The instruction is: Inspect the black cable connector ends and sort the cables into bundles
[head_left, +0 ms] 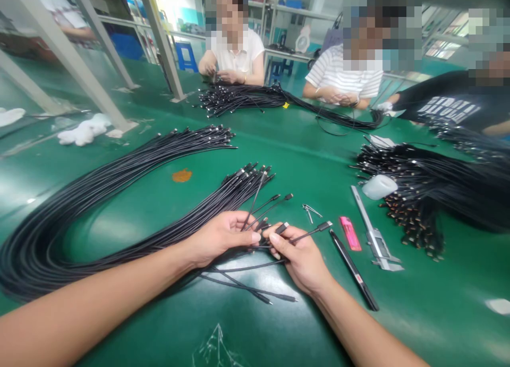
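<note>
My left hand (221, 238) grips several thin black cables (255, 207) near their connector ends, which fan out past my fingers. My right hand (300, 261) pinches a black cable (306, 235) just behind its small connector, close to my left hand. Behind my hands, the cables join a long curved bundle of black cables (119, 162) lying on the green table mat (418, 303). Loose cable tails (247, 284) lie under my wrists. A black marker pen (354, 270) lies just right of my right hand.
A digital caliper (376, 239), pink lighter (350, 233), small metal tweezers (311, 212) and white tape roll (380, 187) lie to the right. Beyond them is a heap of cables (422, 197). Co-workers sit across the table, with another cable bundle (243, 97) before them.
</note>
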The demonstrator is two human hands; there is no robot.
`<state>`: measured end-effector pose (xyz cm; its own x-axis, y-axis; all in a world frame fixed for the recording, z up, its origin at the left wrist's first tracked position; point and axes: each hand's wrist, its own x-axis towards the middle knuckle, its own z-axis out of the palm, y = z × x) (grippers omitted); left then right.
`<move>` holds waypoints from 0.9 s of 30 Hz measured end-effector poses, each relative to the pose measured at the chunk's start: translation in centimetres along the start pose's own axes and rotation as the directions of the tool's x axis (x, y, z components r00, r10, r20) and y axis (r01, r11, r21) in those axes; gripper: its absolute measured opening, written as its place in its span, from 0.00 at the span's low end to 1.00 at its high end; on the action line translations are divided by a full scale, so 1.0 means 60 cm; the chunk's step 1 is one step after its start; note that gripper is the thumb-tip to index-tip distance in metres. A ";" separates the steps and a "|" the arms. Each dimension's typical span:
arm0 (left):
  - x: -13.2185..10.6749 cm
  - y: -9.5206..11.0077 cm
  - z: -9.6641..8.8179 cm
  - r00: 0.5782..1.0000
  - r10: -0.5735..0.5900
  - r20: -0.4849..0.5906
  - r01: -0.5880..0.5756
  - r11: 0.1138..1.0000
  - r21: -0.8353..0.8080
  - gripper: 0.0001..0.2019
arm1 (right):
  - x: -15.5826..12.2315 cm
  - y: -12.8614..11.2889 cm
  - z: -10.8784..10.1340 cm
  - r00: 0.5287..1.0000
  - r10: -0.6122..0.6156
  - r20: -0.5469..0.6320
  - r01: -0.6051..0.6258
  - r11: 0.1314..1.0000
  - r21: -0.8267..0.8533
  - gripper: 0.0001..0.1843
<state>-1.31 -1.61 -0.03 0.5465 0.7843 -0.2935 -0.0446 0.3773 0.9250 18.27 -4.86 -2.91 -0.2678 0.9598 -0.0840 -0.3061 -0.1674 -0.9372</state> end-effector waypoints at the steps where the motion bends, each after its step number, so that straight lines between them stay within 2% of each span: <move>1: 0.000 0.001 0.000 1.000 0.000 0.001 0.000 1.000 -0.001 0.13 | 0.000 -0.001 0.001 1.000 0.004 -0.001 -0.004 1.000 0.005 0.13; 18: 0.001 -0.006 -0.005 0.999 0.040 0.025 -0.040 0.999 0.001 0.16 | -0.001 0.001 0.001 1.000 0.003 -0.003 -0.003 1.000 0.002 0.13; 22: 0.001 -0.005 -0.004 1.000 0.023 0.013 -0.024 0.999 0.049 0.16 | -0.001 0.005 0.002 0.998 -0.016 -0.053 0.016 1.000 0.015 0.11; 27: -0.001 -0.006 -0.001 1.000 0.020 -0.015 -0.018 0.990 0.139 0.17 | -0.001 0.007 0.002 0.997 0.001 -0.072 0.000 1.000 0.007 0.17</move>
<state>-1.39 -1.77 -0.36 0.5330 0.7991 -0.2782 0.0626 0.2907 0.9548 18.05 -5.04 -3.27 -0.2016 0.9734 -0.1086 -0.3120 -0.1690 -0.9349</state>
